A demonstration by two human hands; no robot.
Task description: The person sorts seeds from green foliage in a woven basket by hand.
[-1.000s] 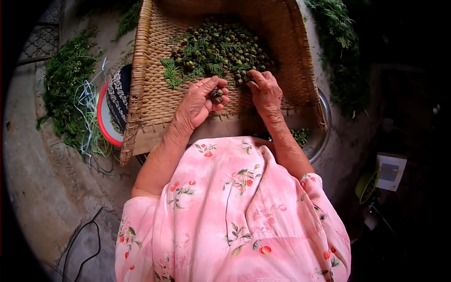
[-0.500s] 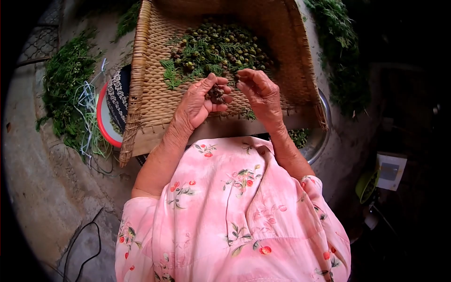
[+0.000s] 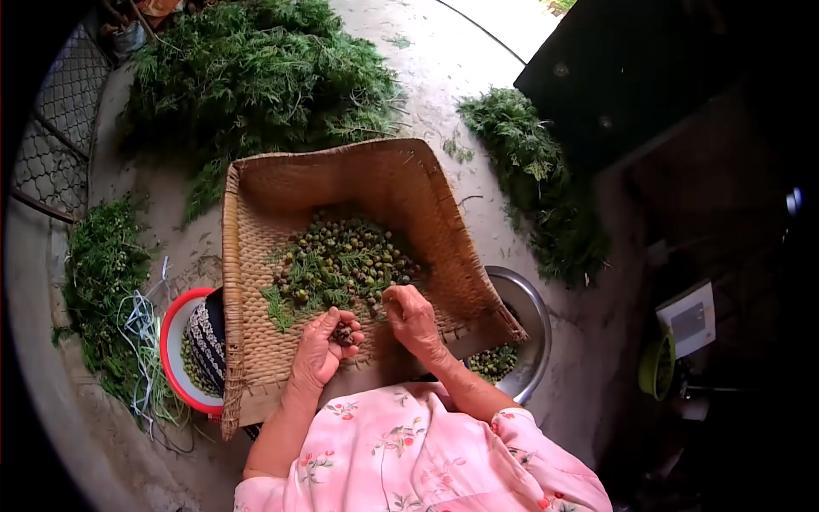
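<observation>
My left hand (image 3: 318, 352) is palm up with its fingers curled around a small clump of brown dried cones (image 3: 343, 334). To its right, my right hand (image 3: 413, 321) is closed in a pinch at the near edge of the pile; whatever its fingers hold is hidden. Both hands are over a woven winnowing basket (image 3: 256, 346) that rests at my lap. Inside it lies a heap of small green cones (image 3: 350, 252) mixed with feathery evergreen sprigs (image 3: 277, 309).
Big heaps of cut evergreen branches (image 3: 256, 77) lie on the concrete floor beyond the basket. At left are a red-rimmed basin (image 3: 171, 350) and pale plastic strings (image 3: 145, 316). A metal basin (image 3: 537, 341) with green bits stands at right, and a green container (image 3: 655, 365) farther right.
The view has tilted up, bringing the basket's far wall and the branch heaps into sight. My left hand still holds the brown cones; my right hand's fingers have drawn closer together.
</observation>
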